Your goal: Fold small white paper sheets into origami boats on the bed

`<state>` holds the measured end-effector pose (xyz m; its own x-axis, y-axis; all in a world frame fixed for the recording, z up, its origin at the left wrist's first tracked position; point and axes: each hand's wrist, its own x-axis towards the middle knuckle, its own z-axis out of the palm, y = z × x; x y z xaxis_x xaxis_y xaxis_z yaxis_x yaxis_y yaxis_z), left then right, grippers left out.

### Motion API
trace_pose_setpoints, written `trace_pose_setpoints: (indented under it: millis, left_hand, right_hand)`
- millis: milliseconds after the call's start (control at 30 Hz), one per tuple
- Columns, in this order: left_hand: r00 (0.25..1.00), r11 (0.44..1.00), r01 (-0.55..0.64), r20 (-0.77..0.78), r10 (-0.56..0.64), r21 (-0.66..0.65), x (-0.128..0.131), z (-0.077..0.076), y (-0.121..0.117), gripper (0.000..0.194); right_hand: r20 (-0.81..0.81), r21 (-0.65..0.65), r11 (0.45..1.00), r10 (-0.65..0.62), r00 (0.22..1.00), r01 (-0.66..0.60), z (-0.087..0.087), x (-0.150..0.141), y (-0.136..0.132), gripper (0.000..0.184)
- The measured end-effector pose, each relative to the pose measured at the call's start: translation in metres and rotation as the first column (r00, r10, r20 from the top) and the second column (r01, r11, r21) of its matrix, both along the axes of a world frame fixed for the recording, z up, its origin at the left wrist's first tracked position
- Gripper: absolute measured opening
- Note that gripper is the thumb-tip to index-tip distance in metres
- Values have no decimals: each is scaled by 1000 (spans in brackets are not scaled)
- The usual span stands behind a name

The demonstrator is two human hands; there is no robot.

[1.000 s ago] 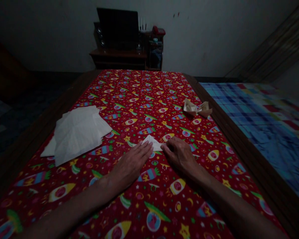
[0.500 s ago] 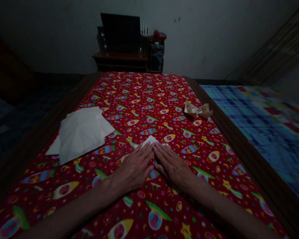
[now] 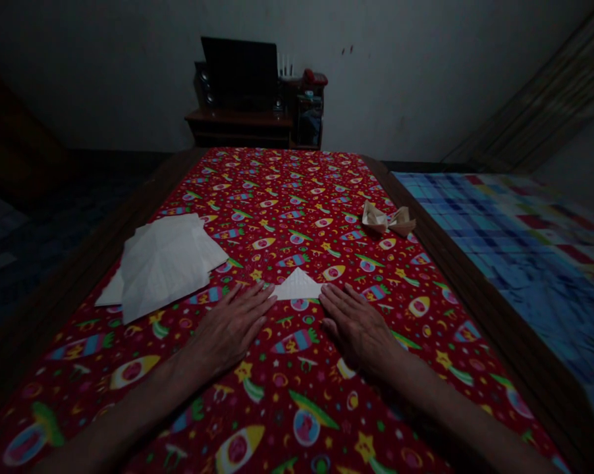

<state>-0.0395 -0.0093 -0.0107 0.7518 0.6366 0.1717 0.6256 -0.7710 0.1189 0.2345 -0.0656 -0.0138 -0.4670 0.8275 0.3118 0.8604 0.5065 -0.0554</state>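
Note:
A white sheet of paper folded into a low triangle (image 3: 297,287) lies flat on the red patterned cloth (image 3: 297,385), its point facing away from me. My left hand (image 3: 235,322) rests palm down with fingers stretched out, the fingertips over the paper's left corner. On the other side my right hand (image 3: 356,322) also lies flat, fingers extended onto the right corner. Both corners are hidden under the fingers. To the left is a stack of white paper sheets (image 3: 166,263). A folded brown paper bow shape (image 3: 388,219) stands at the right, away from both hands.
The cloth covers a table with dark wooden edges (image 3: 455,263). Beyond its far end stand a dark monitor (image 3: 240,74) on a wooden desk (image 3: 238,122) and a red telephone (image 3: 315,78). Blue checked fabric (image 3: 504,263) spreads to the right of the table.
My hands have slid apart from the middle of the folded paper out to its two side corners, uncovering the triangle. The view has tilted slightly.

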Motion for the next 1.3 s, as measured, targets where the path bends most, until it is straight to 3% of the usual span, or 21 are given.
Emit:
trace_pose_setpoints:
  millis: [167,233,433,667,800,1000,1133,1233,1300]
  left_hand:
    - [994,999,-50,100,49,12,-4,-3,8,36]
    - [981,997,-72,184,65,31,-1,-3,10,34]
    - [935,992,-128,336,116,14,3,0,13,32]
    - [909,993,-114,402,110,-13,3,2,16,31]
    - [902,994,-110,419,104,-11,8,5,15,31]
    - [897,994,-108,427,113,-36,11,5,17,30]
    - [833,967,-164,497,242,-194,20,1,23,40]
    - [734,898,-144,565,378,-415,36,1,25,59]
    - [735,857,-138,529,425,-496,48,7,24,56]
  right_hand:
    - [97,84,996,34,995,-43,2,-6,19,22]
    - [173,53,998,7,985,-16,7,-16,29,16]
    - [290,2,991,131,948,-137,19,-44,43,11]
    - [138,-61,986,163,977,-155,18,-33,45,12]
    - [151,-65,988,149,977,-141,19,-32,44,16]
    - [113,-10,999,42,993,-41,9,-36,45,18]
    - [25,12,1000,-23,999,23,6,-32,50,12]
    - [-68,59,997,-51,996,55,6,-29,52,10]
    - [-136,110,993,-30,990,45,5,-29,52,12]
